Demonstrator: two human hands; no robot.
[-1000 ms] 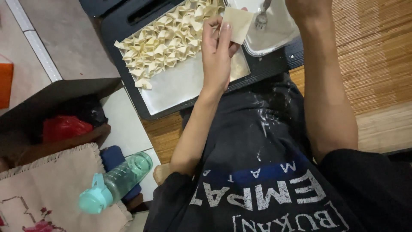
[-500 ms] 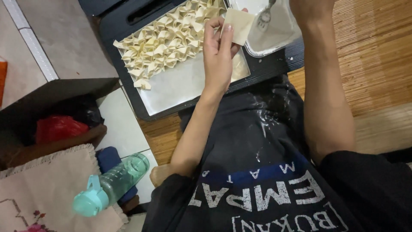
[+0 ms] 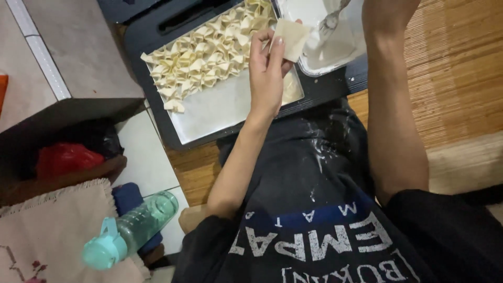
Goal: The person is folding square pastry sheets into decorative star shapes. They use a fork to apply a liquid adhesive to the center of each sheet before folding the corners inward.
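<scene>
While the left hand (image 3: 266, 68) pinches a thin square pale dough wrapper (image 3: 291, 37) between thumb and fingers above the metal tray of folded dumplings (image 3: 209, 52), that flimsy sheet could tear or droop if overloaded. Palm faces up, forearm stretched forward. Only the right wrist (image 3: 390, 15) shows near a fork (image 3: 331, 20) in the white plastic container (image 3: 335, 50); its grip I cannot tell.

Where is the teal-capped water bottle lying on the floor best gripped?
Grip the water bottle around its clear middle, coming from above. It lies on its side, so the round body is exposed, while the teal cap rests against the fringed cloth.
</scene>
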